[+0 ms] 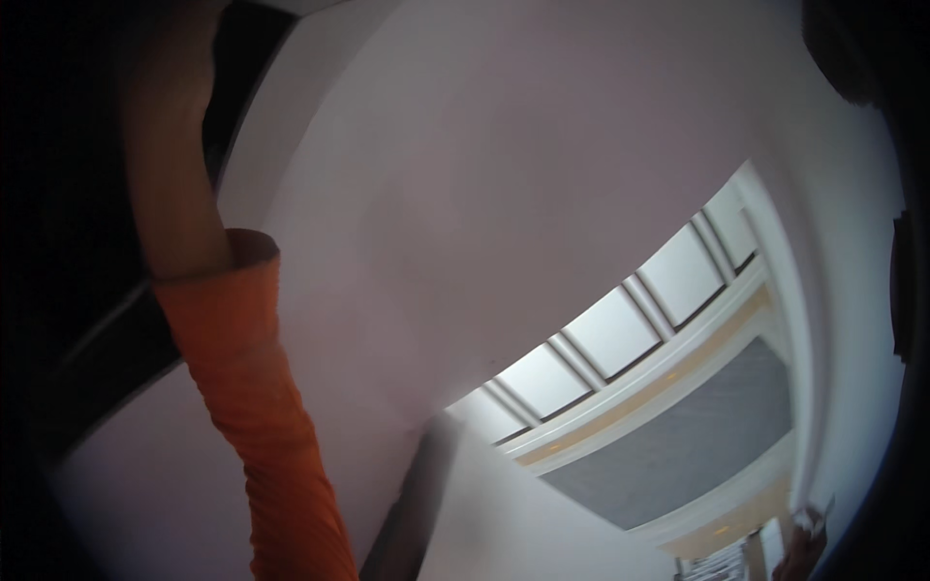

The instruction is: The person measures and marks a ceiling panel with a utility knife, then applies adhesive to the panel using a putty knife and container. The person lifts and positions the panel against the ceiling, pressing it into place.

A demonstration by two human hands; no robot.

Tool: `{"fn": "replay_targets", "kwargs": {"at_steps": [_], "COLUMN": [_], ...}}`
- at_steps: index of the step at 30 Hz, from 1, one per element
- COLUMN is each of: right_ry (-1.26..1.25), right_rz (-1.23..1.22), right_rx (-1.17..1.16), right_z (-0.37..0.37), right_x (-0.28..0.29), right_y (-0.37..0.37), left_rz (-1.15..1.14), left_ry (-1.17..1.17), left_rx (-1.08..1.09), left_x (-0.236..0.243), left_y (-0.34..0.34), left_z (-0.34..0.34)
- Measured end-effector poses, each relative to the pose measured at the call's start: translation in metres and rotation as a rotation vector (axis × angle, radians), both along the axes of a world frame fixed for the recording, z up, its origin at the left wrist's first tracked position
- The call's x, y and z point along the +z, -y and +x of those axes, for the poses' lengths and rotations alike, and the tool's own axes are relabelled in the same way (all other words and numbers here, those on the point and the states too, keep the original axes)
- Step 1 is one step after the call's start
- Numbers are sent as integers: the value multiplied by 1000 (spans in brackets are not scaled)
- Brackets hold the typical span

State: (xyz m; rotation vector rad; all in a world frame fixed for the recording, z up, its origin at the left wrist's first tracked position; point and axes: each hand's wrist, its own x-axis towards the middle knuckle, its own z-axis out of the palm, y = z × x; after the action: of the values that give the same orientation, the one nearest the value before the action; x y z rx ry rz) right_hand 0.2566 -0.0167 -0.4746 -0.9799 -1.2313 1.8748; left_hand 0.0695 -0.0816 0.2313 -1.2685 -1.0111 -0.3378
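My left arm rises along the left side in an orange sleeve (257, 387), its loose cuff open around the bare forearm. At the upper left edge, my left hand (172, 44) fades into shadow and runs out of the picture. Its fingers do not show, nor does anything they might hold. Beside the arm spreads a broad, smooth pale surface (504, 213), blurred by motion. I cannot make out my right hand.
A dark slanting bar (417, 494) stands right of the sleeve. Beyond the pale surface, bright panes (610, 334) and a grey panel (688, 445) show. A small hand-like brown shape (802, 550) with something white sits lower right; whose it is stays unclear.
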Motion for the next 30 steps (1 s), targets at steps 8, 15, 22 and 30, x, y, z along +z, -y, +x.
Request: {"fn": "replay_targets", "kwargs": {"at_steps": [8,15,22,30], "right_ry": [-600,-897,-886,-915], "right_rz": [1015,1384,1311,1284], "right_rx": [-566,-558,-728,-728], "right_z": [-29,41,106,51], "right_x": [311,566,649,620], "right_y": [-190,-165,-164,-148], "left_rz": [-179,-247,-155,54], "left_ry": [71,334,320,91], "left_rx": [-186,-27,-110,-216], "left_x": [-24,17,40,-7], "left_y": [-95,-73,-138,-173], "left_z": [-4,79,84,-32]}}
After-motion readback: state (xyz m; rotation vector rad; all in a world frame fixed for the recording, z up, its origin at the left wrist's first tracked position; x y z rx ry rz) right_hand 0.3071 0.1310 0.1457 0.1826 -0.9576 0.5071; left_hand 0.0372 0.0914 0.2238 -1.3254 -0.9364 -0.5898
